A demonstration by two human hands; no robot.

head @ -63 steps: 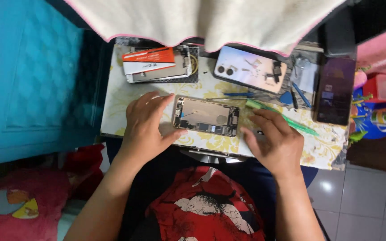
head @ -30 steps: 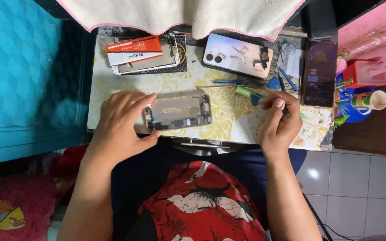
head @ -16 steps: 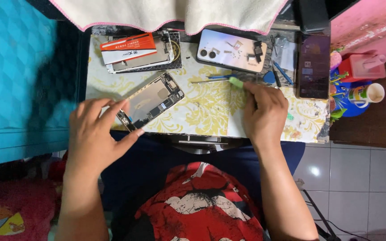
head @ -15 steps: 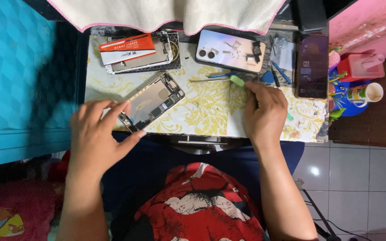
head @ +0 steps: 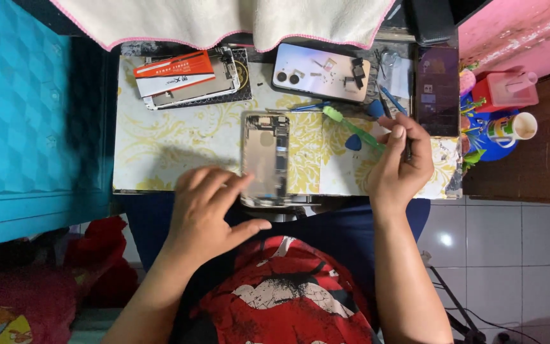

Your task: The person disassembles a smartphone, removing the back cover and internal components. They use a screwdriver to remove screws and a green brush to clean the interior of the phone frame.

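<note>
One camera on the person's head looks straight down at the worktop from above, fairly near, hands just below it.

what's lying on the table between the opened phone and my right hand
In the head view, between the opened phone and the right hand lie a green plastic pry tool and a small blue pick on the patterned table cover.

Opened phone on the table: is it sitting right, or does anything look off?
The opened phone lies with its near end past the table edge, over the lap, with only the left hand fingertips on that end. Small loose parts sit on the pale phone back, where they could roll off. Nothing looks spilled.
</note>
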